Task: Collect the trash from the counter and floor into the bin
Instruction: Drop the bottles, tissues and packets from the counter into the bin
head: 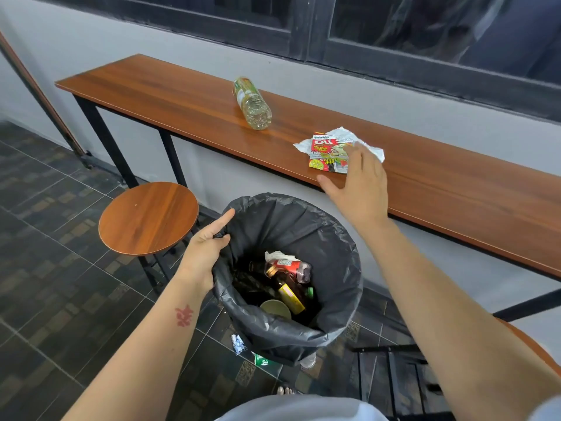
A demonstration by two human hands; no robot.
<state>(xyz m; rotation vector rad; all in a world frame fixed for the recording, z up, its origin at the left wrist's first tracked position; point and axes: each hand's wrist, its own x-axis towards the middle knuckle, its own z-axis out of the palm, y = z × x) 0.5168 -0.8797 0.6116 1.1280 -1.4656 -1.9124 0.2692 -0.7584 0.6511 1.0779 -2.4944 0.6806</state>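
Note:
A bin lined with a black bag (pixel 331 326) is held up in front of the wooden counter (pixel 455 189); bottles, a cup and paper lie inside it. My left hand (pixel 206 250) grips the bag's rim on the left, forefinger pointing out. My right hand (pixel 361 180) reaches over the counter edge, fingers spread, fingertips on a red snack wrapper (pixel 324 153) that lies on crumpled white paper (pixel 340 135). Farther left on the counter lies an empty clear plastic bottle (pixel 252 103) on its side. Under the bin, on the floor, a blue-white wrapper (pixel 237 343) and a green scrap (pixel 261 360) show.
A round wooden stool (pixel 148 217) stands left of the bin, under the counter's edge. Another stool's edge and black frame (pixel 394 369) are at the lower right. Dark patterned tiles (pixel 60 268) cover the floor. A grey wall and dark window frames run behind the counter.

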